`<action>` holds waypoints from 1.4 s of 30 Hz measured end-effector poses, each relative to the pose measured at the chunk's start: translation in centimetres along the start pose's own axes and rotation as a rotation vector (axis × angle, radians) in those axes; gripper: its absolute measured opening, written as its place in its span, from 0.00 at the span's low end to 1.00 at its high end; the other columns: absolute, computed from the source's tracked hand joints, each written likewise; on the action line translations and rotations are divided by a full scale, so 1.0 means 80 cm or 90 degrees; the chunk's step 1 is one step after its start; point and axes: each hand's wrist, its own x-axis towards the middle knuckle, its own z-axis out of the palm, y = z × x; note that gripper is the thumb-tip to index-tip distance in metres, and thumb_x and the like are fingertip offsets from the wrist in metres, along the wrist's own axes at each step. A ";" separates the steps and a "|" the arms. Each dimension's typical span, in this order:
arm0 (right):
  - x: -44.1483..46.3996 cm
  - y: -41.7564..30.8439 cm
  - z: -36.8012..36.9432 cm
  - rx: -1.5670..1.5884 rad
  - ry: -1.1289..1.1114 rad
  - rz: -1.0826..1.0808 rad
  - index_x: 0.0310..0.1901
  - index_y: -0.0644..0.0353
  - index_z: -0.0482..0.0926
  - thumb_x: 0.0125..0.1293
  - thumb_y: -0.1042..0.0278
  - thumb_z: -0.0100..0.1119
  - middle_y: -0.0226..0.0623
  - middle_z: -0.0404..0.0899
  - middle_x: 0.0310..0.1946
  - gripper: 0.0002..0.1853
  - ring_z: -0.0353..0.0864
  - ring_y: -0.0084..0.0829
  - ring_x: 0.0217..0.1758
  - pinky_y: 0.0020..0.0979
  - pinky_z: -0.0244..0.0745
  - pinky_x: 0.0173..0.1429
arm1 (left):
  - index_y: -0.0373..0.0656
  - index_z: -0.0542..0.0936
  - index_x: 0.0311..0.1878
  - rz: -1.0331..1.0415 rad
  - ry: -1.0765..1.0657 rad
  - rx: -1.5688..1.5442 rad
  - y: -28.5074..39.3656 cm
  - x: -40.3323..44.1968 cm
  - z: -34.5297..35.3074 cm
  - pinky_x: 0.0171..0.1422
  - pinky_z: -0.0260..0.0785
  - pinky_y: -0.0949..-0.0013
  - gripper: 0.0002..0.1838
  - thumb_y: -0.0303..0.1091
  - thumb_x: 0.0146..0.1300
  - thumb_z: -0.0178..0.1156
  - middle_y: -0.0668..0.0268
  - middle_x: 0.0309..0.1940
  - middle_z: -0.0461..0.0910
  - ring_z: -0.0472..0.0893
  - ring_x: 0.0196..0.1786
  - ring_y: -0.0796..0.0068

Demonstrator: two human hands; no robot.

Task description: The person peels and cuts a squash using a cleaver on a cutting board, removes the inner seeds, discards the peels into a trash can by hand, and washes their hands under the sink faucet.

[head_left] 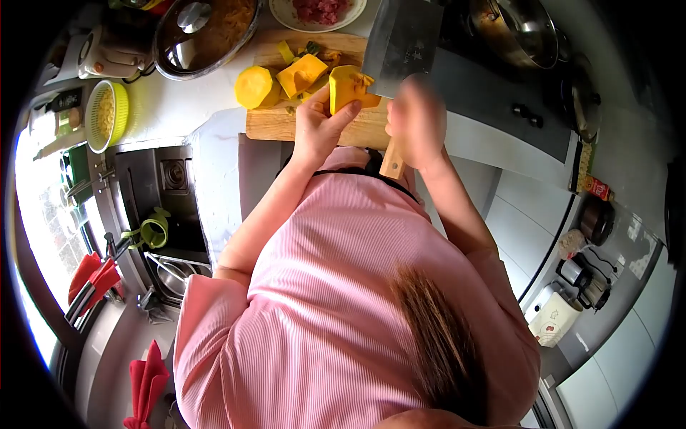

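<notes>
Orange pumpkin flesh shows on the piece of pumpkin (346,91) that my left hand (319,123) grips above the cutting board's front edge. My right hand (417,125), blurred by motion, is wrapped round the wooden handle of a cleaver (402,44). The wide dark blade points away from me, its edge at the right side of the held piece; I cannot tell how deep it sits. More pumpkin pieces (257,87) and a cut chunk (303,74) lie on the wooden cutting board (275,125), with bits of peel and seed pulp behind them.
A plate of chopped red meat (319,11) stands behind the board. To its left is a lidded pan (205,37), with a yellow-green basket (107,114) farther left. The sink (153,187) is at left, the dark stove (493,93) with a metal pot (516,32) at right.
</notes>
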 end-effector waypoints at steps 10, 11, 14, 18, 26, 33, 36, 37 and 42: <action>0.014 0.008 -0.012 0.183 0.025 0.141 0.36 0.53 0.65 0.75 0.59 0.51 0.32 0.71 0.22 0.11 0.62 0.19 0.18 0.24 0.60 0.23 | 0.35 0.79 0.55 -0.031 -0.014 -0.005 0.000 0.009 -0.006 0.50 0.68 0.79 0.16 0.27 0.66 0.64 0.71 0.42 0.82 0.76 0.42 0.85; 0.012 0.007 -0.012 0.180 0.034 0.140 0.37 0.54 0.66 0.75 0.59 0.51 0.32 0.71 0.22 0.11 0.62 0.19 0.18 0.24 0.60 0.23 | 0.35 0.79 0.55 -0.039 -0.023 -0.006 0.000 0.011 -0.008 0.49 0.68 0.79 0.15 0.28 0.66 0.64 0.71 0.42 0.82 0.76 0.41 0.85; 0.006 0.000 -0.008 0.133 0.042 0.103 0.36 0.55 0.67 0.75 0.59 0.52 0.33 0.72 0.21 0.12 0.63 0.19 0.18 0.25 0.61 0.23 | 0.36 0.79 0.54 -0.057 -0.035 -0.014 -0.004 0.016 -0.021 0.47 0.69 0.79 0.14 0.29 0.66 0.64 0.72 0.38 0.81 0.76 0.39 0.85; 0.000 -0.018 -0.007 0.064 0.055 0.034 0.35 0.54 0.65 0.74 0.57 0.53 0.33 0.72 0.21 0.14 0.63 0.19 0.17 0.25 0.60 0.21 | 0.40 0.66 0.59 -0.087 -0.005 -0.077 -0.011 0.022 -0.049 0.61 0.71 0.69 0.20 0.26 0.66 0.60 0.62 0.52 0.77 0.78 0.53 0.73; -0.008 -0.015 -0.023 -0.105 -0.006 -0.029 0.37 0.58 0.67 0.77 0.57 0.50 0.35 0.73 0.21 0.14 0.63 0.18 0.16 0.26 0.62 0.19 | 0.47 0.65 0.70 -0.285 -0.037 -0.271 0.029 0.031 -0.044 0.57 0.74 0.64 0.29 0.28 0.64 0.48 0.65 0.56 0.76 0.76 0.60 0.69; -0.014 -0.013 -0.027 -0.109 -0.025 -0.046 0.41 0.58 0.69 0.76 0.56 0.51 0.34 0.73 0.22 0.13 0.61 0.18 0.15 0.23 0.58 0.18 | 0.46 0.65 0.71 -0.271 0.000 -0.175 0.016 0.036 -0.049 0.39 0.75 0.73 0.32 0.24 0.62 0.57 0.64 0.54 0.79 0.81 0.52 0.72; -0.019 -0.022 -0.029 -0.147 -0.037 -0.059 0.37 0.57 0.69 0.76 0.57 0.52 0.34 0.72 0.20 0.13 0.60 0.17 0.15 0.22 0.55 0.17 | 0.43 0.67 0.69 -0.252 0.055 -0.176 0.010 0.039 -0.048 0.40 0.73 0.74 0.31 0.26 0.62 0.60 0.65 0.49 0.81 0.81 0.47 0.75; -0.020 -0.024 -0.030 -0.171 -0.040 -0.080 0.37 0.61 0.72 0.77 0.59 0.49 0.33 0.74 0.19 0.14 0.66 0.16 0.14 0.22 0.62 0.17 | 0.42 0.68 0.69 -0.241 0.060 -0.193 0.011 0.040 -0.046 0.40 0.72 0.75 0.30 0.26 0.62 0.61 0.65 0.47 0.81 0.81 0.45 0.75; -0.031 -0.041 -0.016 -0.268 -0.066 -0.121 0.35 0.63 0.72 0.76 0.62 0.51 0.34 0.74 0.18 0.13 0.67 0.16 0.15 0.21 0.62 0.18 | 0.39 0.67 0.70 -0.233 0.009 -0.228 0.019 0.040 -0.049 0.45 0.70 0.75 0.31 0.26 0.62 0.59 0.63 0.45 0.81 0.79 0.46 0.77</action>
